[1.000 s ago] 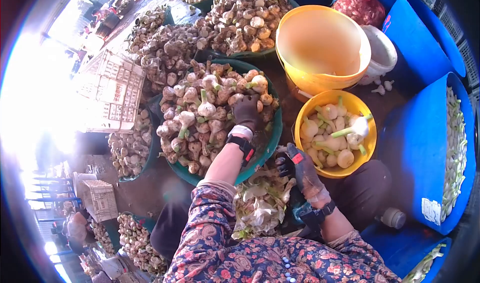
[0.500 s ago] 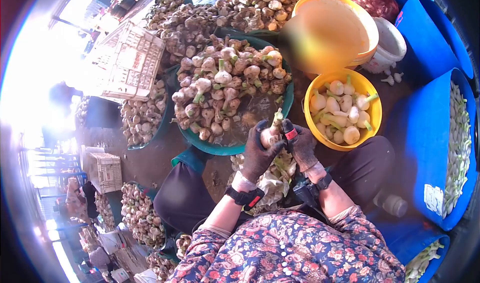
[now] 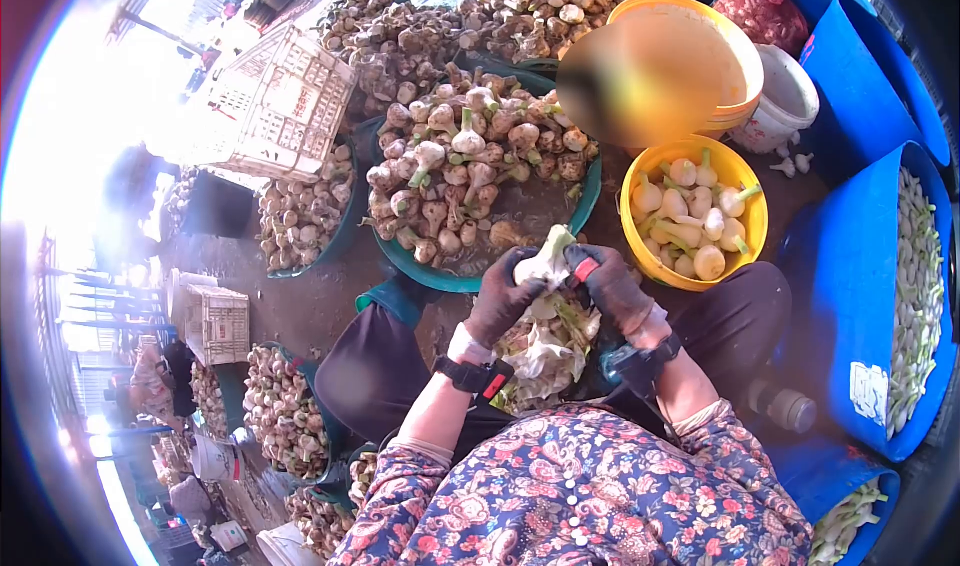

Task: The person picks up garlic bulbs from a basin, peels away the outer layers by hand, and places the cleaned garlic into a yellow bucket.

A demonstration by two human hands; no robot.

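My left hand [image 3: 500,296], in a dark glove, is closed round a garlic bulb [image 3: 546,264] whose cut green-white stem points up. My right hand [image 3: 612,288], gloved as well, pinches at the right side of the same bulb, where pale skin shows between the hands. Below them lies a pile of peeled garlic skins [image 3: 545,356]. Just beyond is a green tub [image 3: 440,279] heaped with dirty, purplish garlic bulbs. To the right of it, a yellow bucket [image 3: 762,228] holds clean white bulbs.
Stacked yellow buckets [image 3: 745,96] and a white bucket [image 3: 785,96] stand at the back. Blue bins [image 3: 840,296] with white garlic line the right. White crates [image 3: 300,101] and more garlic tubs are on the left. A clear bottle [image 3: 790,409] lies beside the right knee.
The bulb now shows whiter, with its brownish outer skin pulled away. Both hands remain at it. The view has shifted slightly, so the tubs and crates appear farther right.
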